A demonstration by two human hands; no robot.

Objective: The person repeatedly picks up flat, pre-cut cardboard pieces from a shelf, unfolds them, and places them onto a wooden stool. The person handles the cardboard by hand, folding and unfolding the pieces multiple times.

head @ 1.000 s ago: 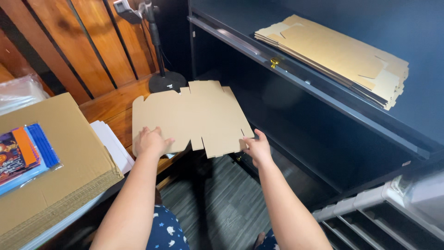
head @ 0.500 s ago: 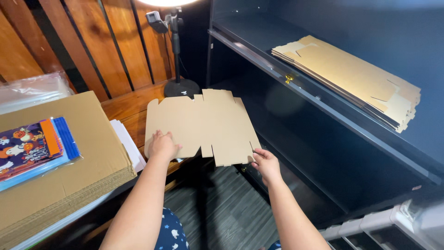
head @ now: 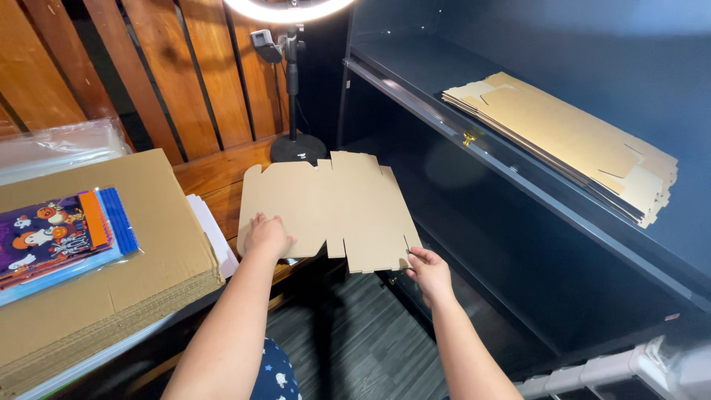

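a: item one, nearest the wearer?

b: the two bare hands. the left hand (head: 266,235) lay flat, fingers spread, pressing on the near left part of the flat die-cut brown cardboard box blank (head: 326,209). it gripped nothing; it pinned the sheet, probably to keep it from sliding. the right hand (head: 428,271) pinched the near right corner flap between thumb and fingertips, a hold that suits lifting or bending that edge.

a: where did the blank sit?

b: unfolded, partly on the reddish wooden bench (head: 222,185), its near edge overhanging the dark striped carpet floor (head: 348,348) between bench and cabinet. that overhang left the corner free for the pinch.

a: item two, to the left?

b: a thick stack of plain brown corrugated sheets (head: 96,296), squared up. on top, a pack of purple printed bags with orange and blue edges (head: 55,233). just beside the stack, white paper sheets (head: 211,231). behind, a clear plastic wrapper (head: 59,144).

a: item three, farther off?

b: a black round-based lamp stand (head: 296,144) touching the blank's far edge, its glowing ring light (head: 289,7) overhead, seemingly to light the work. a small grey clip-on device (head: 264,43) on the pole.

a: item four?

b: a dark navy metal shelving cabinet (head: 518,244). on its upper shelf, well apart from the hands, a stack of more flat brown cardboard blanks (head: 570,141), laid flat within reach, likely as stock.
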